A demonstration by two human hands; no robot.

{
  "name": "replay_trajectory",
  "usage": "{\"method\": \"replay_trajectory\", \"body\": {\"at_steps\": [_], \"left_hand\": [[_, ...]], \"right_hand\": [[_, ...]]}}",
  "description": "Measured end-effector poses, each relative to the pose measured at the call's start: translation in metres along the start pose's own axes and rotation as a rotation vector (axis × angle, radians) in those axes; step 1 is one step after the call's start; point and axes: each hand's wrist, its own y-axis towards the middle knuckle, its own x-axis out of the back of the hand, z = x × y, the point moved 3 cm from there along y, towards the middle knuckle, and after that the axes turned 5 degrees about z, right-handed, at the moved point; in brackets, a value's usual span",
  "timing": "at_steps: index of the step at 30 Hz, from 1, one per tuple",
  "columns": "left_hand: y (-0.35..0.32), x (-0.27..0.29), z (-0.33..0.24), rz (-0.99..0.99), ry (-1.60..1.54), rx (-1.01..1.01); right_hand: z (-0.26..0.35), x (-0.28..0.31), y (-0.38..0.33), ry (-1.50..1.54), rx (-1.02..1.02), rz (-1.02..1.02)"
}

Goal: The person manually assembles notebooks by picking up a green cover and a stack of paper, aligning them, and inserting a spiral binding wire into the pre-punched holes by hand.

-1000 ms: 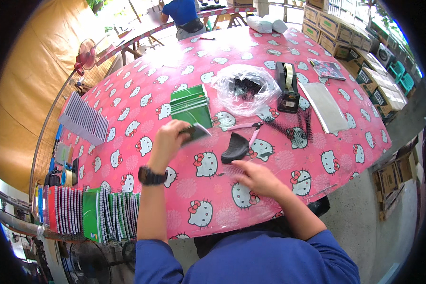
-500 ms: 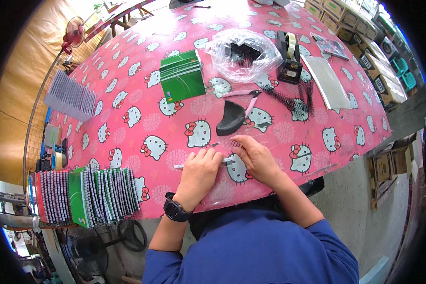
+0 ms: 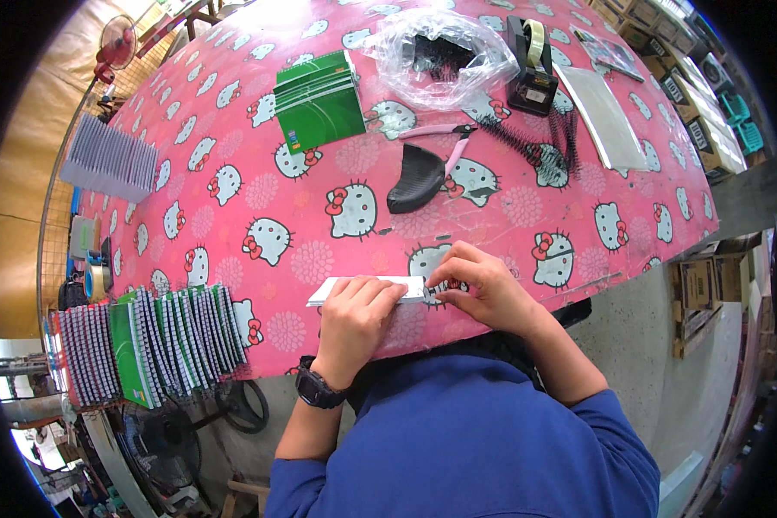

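Observation:
My left hand (image 3: 358, 315), with a dark watch on its wrist, is closed over a small white paper pad (image 3: 414, 286) just above the near edge of the table. At the pad's right end, the thumb and fingers of my right hand (image 3: 489, 292) are bent in a pinch. A short dark wire coil (image 3: 431, 294) shows partly between them, against the pad's edge. Beyond my hands lie pink-handled cutting pliers (image 3: 455, 154) and a black, ribbed, curved piece (image 3: 416, 181).
Green notebooks (image 3: 319, 108) lie stacked at the back. Wire-bound notebooks (image 3: 181, 332) stand at left, near a pale stack (image 3: 108, 160). Farther right are a clear plastic bag (image 3: 397, 78), black wire coils (image 3: 564, 138), a tape dispenser (image 3: 531, 86) and clear sheets (image 3: 604, 121) on the pink tablecloth (image 3: 311, 216).
The white pad has tilted, so its broad face now shows under my left hand. My right hand has come down and nearer to the pad's right end. The whole view has shifted slightly.

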Motion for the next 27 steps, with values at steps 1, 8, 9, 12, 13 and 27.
{"method": "replay_trajectory", "body": {"at_steps": [1, 8, 9, 12, 13, 27], "left_hand": [[0.001, 0.001, 0.001, -0.01, 0.013, -0.011], [0.013, 0.001, 0.008, 0.037, 0.147, -0.022], [0.015, 0.0, 0.009, 0.081, 0.21, -0.011], [0.023, -0.001, 0.012, 0.192, 0.266, 0.009], [0.024, 0.001, 0.018, 0.181, 0.276, 0.012], [-0.001, 0.039, 0.092, -0.528, -2.511, -0.277]], "right_hand": [[0.002, 0.001, 0.002, -0.002, 0.008, -0.001], [-0.017, 0.007, 0.003, 0.067, -0.251, -0.035], [-0.023, 0.006, 0.003, 0.103, -0.344, -0.043], [-0.028, 0.008, 0.004, 0.073, -0.332, -0.068], [-0.029, 0.009, 0.005, 0.07, -0.318, -0.065], [-0.069, 0.043, -0.003, 0.755, -0.406, -0.133]]}}
